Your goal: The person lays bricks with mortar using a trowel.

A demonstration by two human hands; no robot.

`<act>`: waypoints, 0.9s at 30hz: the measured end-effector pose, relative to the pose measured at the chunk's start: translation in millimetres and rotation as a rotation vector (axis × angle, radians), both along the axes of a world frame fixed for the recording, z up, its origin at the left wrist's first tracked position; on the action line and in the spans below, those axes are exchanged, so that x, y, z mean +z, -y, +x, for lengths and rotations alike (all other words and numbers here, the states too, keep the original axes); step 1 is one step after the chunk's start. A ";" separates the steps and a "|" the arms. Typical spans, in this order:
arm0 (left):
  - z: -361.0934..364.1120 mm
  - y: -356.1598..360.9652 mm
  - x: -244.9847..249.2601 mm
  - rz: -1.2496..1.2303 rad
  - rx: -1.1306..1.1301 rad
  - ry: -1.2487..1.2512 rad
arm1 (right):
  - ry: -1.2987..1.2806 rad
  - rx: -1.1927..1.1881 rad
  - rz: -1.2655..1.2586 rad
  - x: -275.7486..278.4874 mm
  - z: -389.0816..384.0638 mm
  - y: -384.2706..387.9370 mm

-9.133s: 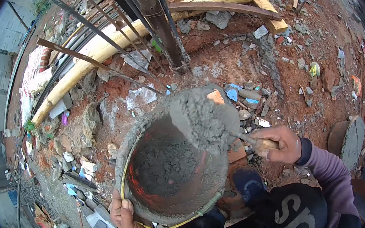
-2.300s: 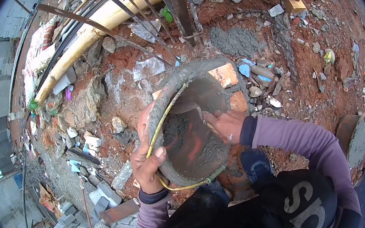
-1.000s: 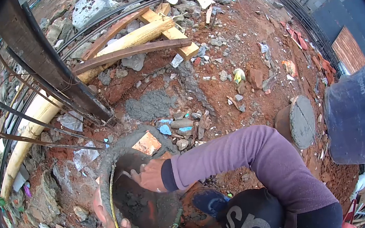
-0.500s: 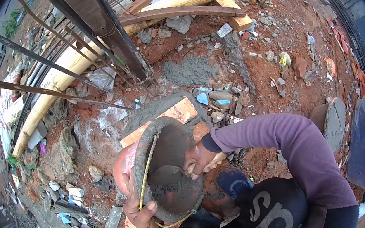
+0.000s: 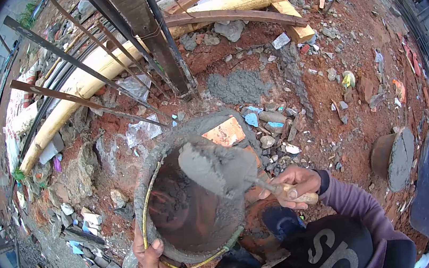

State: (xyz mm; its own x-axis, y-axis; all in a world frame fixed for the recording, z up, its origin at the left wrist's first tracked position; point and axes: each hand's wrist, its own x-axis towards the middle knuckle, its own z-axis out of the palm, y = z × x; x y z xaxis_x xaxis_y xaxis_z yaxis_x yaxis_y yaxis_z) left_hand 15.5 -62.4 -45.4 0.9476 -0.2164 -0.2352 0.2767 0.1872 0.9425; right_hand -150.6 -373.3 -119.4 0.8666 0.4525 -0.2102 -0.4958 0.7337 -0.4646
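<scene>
My left hand (image 5: 148,252) grips the near rim of a round, cement-crusted mortar pan (image 5: 149,190) that has a yellow cord along its edge. Wet grey mortar clings to the pan's red inside. My right hand (image 5: 291,186) holds the wooden handle of a trowel (image 5: 218,166). The trowel's blade is raised over the pan's far right side and carries a load of grey mortar. An orange brick (image 5: 223,132) lies just beyond the pan's rim.
A patch of wet mortar (image 5: 238,85) lies on the red soil by the base of a rusty rebar column (image 5: 152,37). Bamboo poles (image 5: 80,83) and timber (image 5: 295,27) lie beyond. Rubble and block pieces cover the lower left; a round mortar-filled pan (image 5: 396,152) stands at right.
The pan has been tipped back from on-edge to nearly level. My right hand has come out of it, lifting the trowel loaded with mortar above the rim.
</scene>
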 end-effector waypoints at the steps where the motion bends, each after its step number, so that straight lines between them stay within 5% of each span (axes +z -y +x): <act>1: -0.1 -3.4 -1.7 0.009 -0.004 0.006 | -0.042 -0.113 -0.108 9.0 -6.9 14.3; 5: 2.6 -4.4 1.2 0.000 -0.038 -0.024 | -0.069 -0.599 -0.826 15.7 -4.3 53.3; 7: 3.6 0.7 4.3 0.007 -0.038 -0.031 | 0.058 -0.911 -1.538 -73.2 3.2 75.5; 10: -0.2 1.1 3.9 0.007 -0.041 -0.028 | -0.390 -0.483 -2.027 -124.2 14.9 111.0; 12: 3.2 -1.9 1.4 0.005 -0.056 -0.011 | -0.376 -0.475 -2.064 -102.0 10.7 88.7; 13: 4.8 -3.0 -1.8 0.000 -0.064 -0.007 | -0.124 -0.671 -1.987 -96.0 1.4 77.5; 16: 5.9 -5.0 1.5 0.066 -0.035 0.008 | -0.035 -0.598 -1.409 -38.9 -16.6 30.9; 18: 9.8 -3.4 1.7 0.091 -0.023 0.032 | 0.065 -0.215 -1.166 5.5 -6.0 16.8; 20: 10.6 -1.9 3.0 0.083 -0.062 0.016 | 0.500 0.121 -1.391 28.0 29.0 2.0; 24: 8.8 -3.1 -4.0 0.032 -0.149 -0.022 | 0.468 0.374 -1.736 -7.9 81.4 -68.5; 27: 8.9 -9.9 -7.3 0.064 -0.146 -0.015 | 0.748 0.703 -1.742 -10.1 74.4 -90.8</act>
